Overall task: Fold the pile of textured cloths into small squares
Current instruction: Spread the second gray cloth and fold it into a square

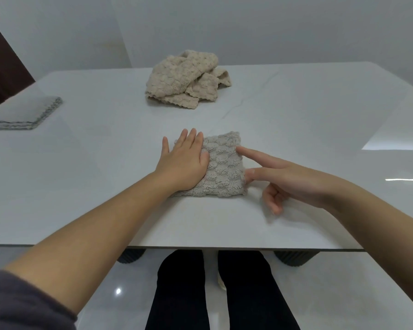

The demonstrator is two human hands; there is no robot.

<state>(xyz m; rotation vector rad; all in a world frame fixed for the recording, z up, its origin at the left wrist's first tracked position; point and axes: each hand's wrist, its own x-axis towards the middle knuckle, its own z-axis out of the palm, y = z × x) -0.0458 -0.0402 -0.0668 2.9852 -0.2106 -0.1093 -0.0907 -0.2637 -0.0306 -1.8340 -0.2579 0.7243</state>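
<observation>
Folded cloth [222, 165] pressed by left hand [184, 160], fingers straight, together; touched by right hand [286, 179], index and thumb apart. Stack [22, 115] done at 10 o'clock; pile [186, 79] left unfolded at 12.

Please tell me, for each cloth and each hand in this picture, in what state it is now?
near cloth: folded into a small square, lying flat
left hand: flat, pressing on the near cloth
right hand: index finger straight, touching the near cloth
beige pile: crumpled, not yet folded
grey stack: folded, neatly stacked

Pile [188, 79] behind folded cloth [224, 167], stack [22, 115] left
</observation>
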